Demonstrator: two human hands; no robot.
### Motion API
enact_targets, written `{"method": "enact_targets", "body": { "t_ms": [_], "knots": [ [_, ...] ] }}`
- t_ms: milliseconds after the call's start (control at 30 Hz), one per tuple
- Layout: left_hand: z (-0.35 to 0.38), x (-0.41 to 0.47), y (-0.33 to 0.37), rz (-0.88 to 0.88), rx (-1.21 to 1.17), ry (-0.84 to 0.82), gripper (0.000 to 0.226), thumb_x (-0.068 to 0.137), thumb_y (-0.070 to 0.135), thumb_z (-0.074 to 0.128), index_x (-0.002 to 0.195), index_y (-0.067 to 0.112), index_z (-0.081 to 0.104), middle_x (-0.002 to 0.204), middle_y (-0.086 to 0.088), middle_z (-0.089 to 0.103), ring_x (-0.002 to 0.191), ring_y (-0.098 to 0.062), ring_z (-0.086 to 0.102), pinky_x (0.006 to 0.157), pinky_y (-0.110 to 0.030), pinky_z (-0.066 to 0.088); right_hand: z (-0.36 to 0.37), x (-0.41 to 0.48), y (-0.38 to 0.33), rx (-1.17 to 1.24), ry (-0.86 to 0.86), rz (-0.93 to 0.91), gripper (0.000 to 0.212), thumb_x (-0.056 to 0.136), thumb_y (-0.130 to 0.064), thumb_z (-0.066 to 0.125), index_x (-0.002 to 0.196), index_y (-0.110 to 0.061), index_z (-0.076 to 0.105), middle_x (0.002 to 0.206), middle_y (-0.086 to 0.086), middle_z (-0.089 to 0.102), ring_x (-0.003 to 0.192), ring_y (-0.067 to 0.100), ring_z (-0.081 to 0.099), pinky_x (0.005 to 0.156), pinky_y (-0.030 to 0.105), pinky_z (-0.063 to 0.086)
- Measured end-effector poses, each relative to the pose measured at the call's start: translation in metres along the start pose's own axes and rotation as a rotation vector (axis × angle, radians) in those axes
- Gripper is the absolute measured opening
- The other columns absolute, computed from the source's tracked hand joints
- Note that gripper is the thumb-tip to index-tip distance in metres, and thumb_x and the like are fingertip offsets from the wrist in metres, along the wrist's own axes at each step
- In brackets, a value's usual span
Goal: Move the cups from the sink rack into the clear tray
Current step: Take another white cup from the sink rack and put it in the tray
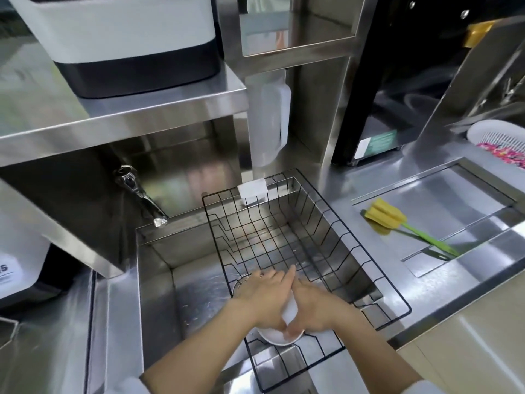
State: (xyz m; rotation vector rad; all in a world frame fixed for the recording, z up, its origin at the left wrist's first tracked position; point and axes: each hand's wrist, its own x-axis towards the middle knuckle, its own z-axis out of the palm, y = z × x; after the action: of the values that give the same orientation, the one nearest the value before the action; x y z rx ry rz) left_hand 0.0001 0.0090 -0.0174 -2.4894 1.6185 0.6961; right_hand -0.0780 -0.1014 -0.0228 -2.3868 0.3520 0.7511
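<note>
A black wire sink rack [298, 231] sits across the steel sink [181, 282]. At its near end both hands meet around a white cup [289, 309] that lies tilted, its rim [279, 338] toward me. My left hand [264, 297] wraps the cup's left side, fingers reaching forward. My right hand [312, 304] presses the right side, thumb near the rim. A clear glass cup [238, 285] shows partly under my left hand, by the rack's left wall. No clear tray is in view.
A chrome tap [142, 194] juts over the sink's back left. A yellow sponge brush with a green handle [397, 223] lies on the steel lid to the right. A white colander [500, 140] stands at far right. A translucent jug [270, 118] hangs behind the rack.
</note>
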Motion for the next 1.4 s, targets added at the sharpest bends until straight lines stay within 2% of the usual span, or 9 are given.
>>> {"method": "enact_targets", "body": {
  "t_ms": [133, 200, 333, 667, 800, 933, 1100, 1200, 1400],
  "knots": [
    [0.003, 0.001, -0.002, -0.047, -0.054, 0.024, 0.099, 0.071, 0.031, 0.070, 0.144, 0.018, 0.004, 0.127, -0.012, 0.050, 0.111, -0.032, 0.052, 0.081, -0.044, 0.045, 0.001, 0.002, 0.004, 0.074, -0.008, 0.003, 0.100, 0.062, -0.034, 0.077, 0.141, -0.023, 0.018, 0.136, 0.005, 0.035, 0.117, 0.025, 0.046, 0.090, 0.034, 0.046],
    [0.001, 0.001, -0.003, -0.070, -0.043, 0.094, 0.075, 0.075, 0.006, 0.058, 0.138, 0.014, 0.017, 0.107, -0.018, 0.060, 0.092, -0.038, 0.059, 0.062, -0.040, 0.041, 0.000, 0.003, 0.003, 0.066, 0.007, 0.006, 0.081, 0.069, -0.025, 0.072, 0.137, -0.019, 0.029, 0.129, 0.007, 0.039, 0.114, 0.026, 0.048, 0.091, 0.038, 0.048],
    [-0.003, -0.001, -0.005, -0.070, -0.101, 0.153, 0.033, 0.079, -0.003, 0.046, 0.108, 0.011, 0.046, 0.100, -0.021, 0.063, 0.092, -0.041, 0.058, 0.063, -0.038, 0.036, -0.004, 0.002, 0.001, 0.048, 0.098, -0.003, 0.040, 0.079, -0.010, 0.054, 0.119, -0.015, 0.052, 0.122, 0.011, 0.046, 0.111, 0.028, 0.049, 0.095, 0.038, 0.044],
    [-0.021, -0.012, -0.007, -0.233, -0.465, 0.440, 0.012, 0.084, 0.014, 0.049, 0.092, 0.022, 0.048, 0.092, -0.009, 0.064, 0.077, -0.027, 0.049, 0.062, -0.033, 0.036, -0.028, -0.014, -0.010, 0.182, 0.423, 0.016, 0.014, 0.086, -0.016, 0.047, 0.080, -0.009, 0.058, 0.081, 0.010, 0.062, 0.076, 0.027, 0.058, 0.063, 0.032, 0.044],
    [-0.035, -0.021, -0.004, -0.355, -0.715, 0.646, 0.014, 0.083, 0.012, 0.053, 0.080, 0.024, 0.047, 0.077, 0.004, 0.059, 0.073, -0.020, 0.052, 0.054, -0.027, 0.034, -0.042, -0.024, -0.019, 0.505, 0.567, -0.046, 0.019, 0.083, -0.035, 0.060, 0.084, -0.016, 0.062, 0.080, 0.005, 0.064, 0.074, 0.020, 0.060, 0.058, 0.026, 0.045],
    [-0.047, -0.033, -0.003, -0.442, -1.217, 0.736, 0.022, 0.078, 0.004, 0.062, 0.071, 0.019, 0.047, 0.077, 0.002, 0.057, 0.070, -0.017, 0.053, 0.040, -0.014, 0.039, -0.049, -0.036, -0.032, 1.080, 0.340, -0.301, 0.052, 0.070, -0.057, 0.058, 0.109, -0.023, 0.062, 0.113, 0.015, 0.063, 0.097, 0.026, 0.060, 0.079, 0.041, 0.049],
    [-0.058, -0.057, -0.004, -0.470, -1.523, 0.711, 0.016, 0.074, 0.004, 0.068, 0.080, 0.009, 0.054, 0.082, -0.011, 0.063, 0.072, -0.025, 0.059, 0.056, -0.030, 0.046, -0.050, -0.047, -0.052, 1.247, 0.077, -0.624, 0.079, 0.065, -0.032, 0.077, 0.134, -0.019, 0.040, 0.131, 0.021, 0.050, 0.110, 0.032, 0.052, 0.092, 0.049, 0.040],
    [-0.063, -0.077, -0.005, -0.453, -1.658, 0.698, 0.017, 0.073, 0.000, 0.067, 0.077, 0.009, 0.053, 0.078, -0.013, 0.063, 0.061, -0.023, 0.060, 0.045, -0.024, 0.046, -0.046, -0.048, -0.070, 1.266, 0.091, -0.631, 0.071, 0.068, -0.006, 0.066, 0.133, -0.016, 0.040, 0.126, 0.025, 0.051, 0.106, 0.031, 0.055, 0.088, 0.044, 0.045],
    [-0.067, -0.126, -0.028, -0.464, -1.675, 0.697, 0.015, 0.081, 0.017, 0.066, 0.073, 0.013, 0.053, 0.070, -0.008, 0.066, 0.058, -0.018, 0.063, 0.048, -0.023, 0.047, -0.033, -0.048, -0.114, 1.252, 0.101, -0.642, 0.070, 0.063, -0.001, 0.063, 0.129, -0.010, 0.042, 0.117, 0.020, 0.056, 0.101, 0.028, 0.058, 0.082, 0.037, 0.051]
  ]
}}
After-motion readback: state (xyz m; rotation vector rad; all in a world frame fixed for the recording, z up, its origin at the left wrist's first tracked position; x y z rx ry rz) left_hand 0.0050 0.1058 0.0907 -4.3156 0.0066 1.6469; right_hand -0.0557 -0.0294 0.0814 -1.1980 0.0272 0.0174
